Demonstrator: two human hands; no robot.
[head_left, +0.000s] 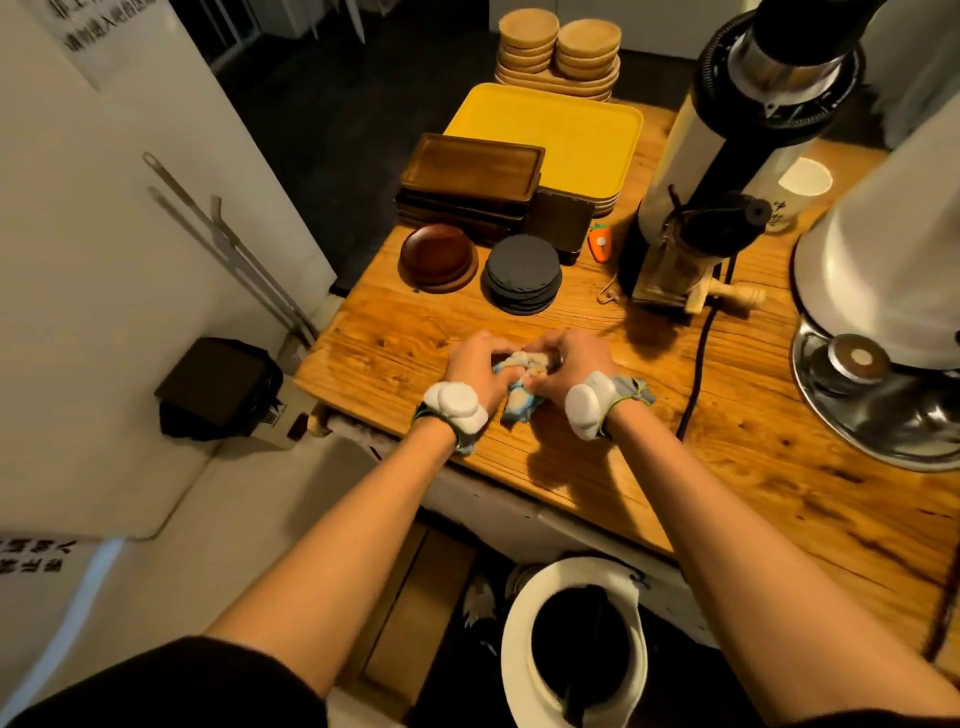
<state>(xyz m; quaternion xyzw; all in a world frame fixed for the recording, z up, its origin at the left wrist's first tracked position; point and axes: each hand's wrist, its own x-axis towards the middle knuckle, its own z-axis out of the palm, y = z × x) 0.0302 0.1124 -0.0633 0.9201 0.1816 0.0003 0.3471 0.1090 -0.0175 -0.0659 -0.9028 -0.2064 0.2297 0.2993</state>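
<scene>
Both our hands, left (475, 364) and right (563, 364), pinch the bunched cloth (522, 384) on the table (415, 332) near its edge; a loose grip could let it slide off.

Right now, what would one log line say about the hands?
left hand: grips cloth | right hand: grips cloth | cloth: bunched on wooden table | nearby: black coasters
</scene>
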